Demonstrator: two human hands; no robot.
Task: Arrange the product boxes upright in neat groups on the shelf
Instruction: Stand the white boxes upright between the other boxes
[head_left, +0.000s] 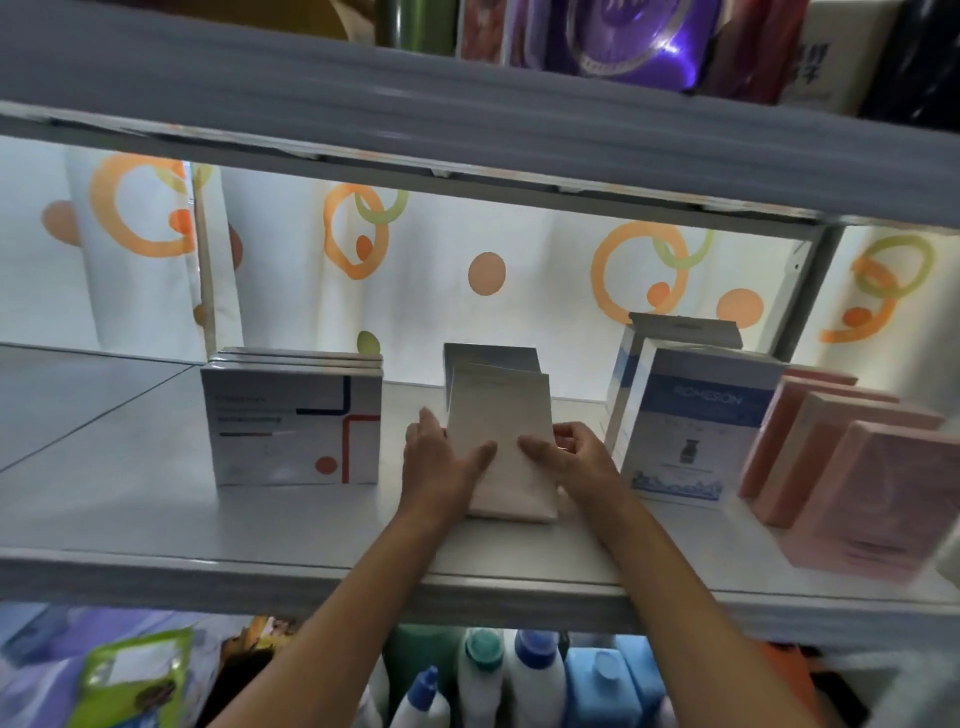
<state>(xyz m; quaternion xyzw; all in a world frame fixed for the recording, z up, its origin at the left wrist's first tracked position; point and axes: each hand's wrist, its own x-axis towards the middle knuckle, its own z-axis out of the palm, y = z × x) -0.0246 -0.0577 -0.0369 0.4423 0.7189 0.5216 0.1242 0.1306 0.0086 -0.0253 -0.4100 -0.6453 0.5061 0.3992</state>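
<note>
A plain white box (501, 415) stands upright at the middle of the grey shelf (156, 509), the front one of a short row. My left hand (441, 462) holds its left edge, thumb lying on the front face. My right hand (566, 452) grips its right edge, fingers curled round the side. To the left stands a group of white boxes with red and blue lines (296, 431). To the right stand blue-and-white boxes (691, 431), then several pink boxes (852, 478).
A white curtain with orange rings (488, 270) hangs behind the shelf. The shelf above (467, 114) carries purple packages. Below, detergent bottles (535, 680) and a green pouch (135, 675) stand. The shelf's left part holds nothing; a metal post (810, 291) stands at the right.
</note>
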